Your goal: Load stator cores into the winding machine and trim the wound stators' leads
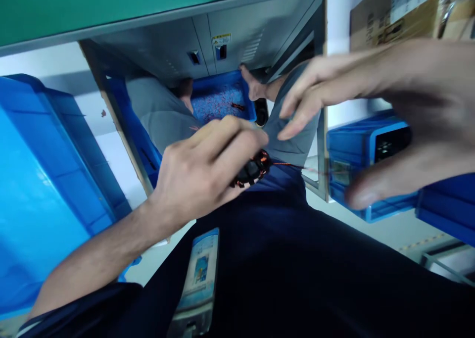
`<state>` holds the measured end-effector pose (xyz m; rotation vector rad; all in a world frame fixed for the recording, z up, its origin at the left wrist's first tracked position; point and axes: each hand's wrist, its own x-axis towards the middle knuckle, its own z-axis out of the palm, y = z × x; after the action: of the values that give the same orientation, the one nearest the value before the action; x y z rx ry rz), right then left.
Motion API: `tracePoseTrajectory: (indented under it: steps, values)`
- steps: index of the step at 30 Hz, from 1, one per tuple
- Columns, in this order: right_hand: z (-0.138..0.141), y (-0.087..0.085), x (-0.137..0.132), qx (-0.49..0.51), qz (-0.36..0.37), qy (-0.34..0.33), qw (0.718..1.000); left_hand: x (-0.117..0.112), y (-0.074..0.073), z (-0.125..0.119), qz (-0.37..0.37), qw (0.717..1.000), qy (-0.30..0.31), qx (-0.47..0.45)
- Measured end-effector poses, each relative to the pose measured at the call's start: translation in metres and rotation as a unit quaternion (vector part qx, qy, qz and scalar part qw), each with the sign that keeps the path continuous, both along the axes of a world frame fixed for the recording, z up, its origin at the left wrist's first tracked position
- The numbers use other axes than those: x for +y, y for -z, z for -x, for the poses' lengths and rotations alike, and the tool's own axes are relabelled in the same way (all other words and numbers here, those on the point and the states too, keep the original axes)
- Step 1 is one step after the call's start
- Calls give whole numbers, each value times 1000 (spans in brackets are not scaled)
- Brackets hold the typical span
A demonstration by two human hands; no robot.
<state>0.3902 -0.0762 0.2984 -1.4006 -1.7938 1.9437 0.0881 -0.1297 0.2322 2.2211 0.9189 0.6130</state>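
Note:
Above my lap, my left hand (210, 167) is wrapped round a small black motor stator (254, 169) with orange copper windings. Part of the stator is hidden under my fingers. A thin copper wire (284, 164) runs from it to the right, towards my right hand (367, 105). That hand is blurred at its edges and stands apart from the stator, thumb and fingers spread, with nothing visible between them.
A blue tray (211, 100) with wire scraps sits on the floor between my feet. Blue bins (352, 145) stand at the right, a large blue crate (40, 169) at the left. A green worktop (111, 1) and cabinet (156, 46) are ahead; a cardboard box (378, 21) stands at upper right.

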Motion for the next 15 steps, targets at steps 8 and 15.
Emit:
tracePoseTrajectory:
  steps: [8,15]
  values:
    - [15,44,-38,84,229,-44,969,18,-11,-13,121,992,34,4]
    - [4,16,-41,51,-250,-68,964,-2,-1,16,249,963,47,-96]
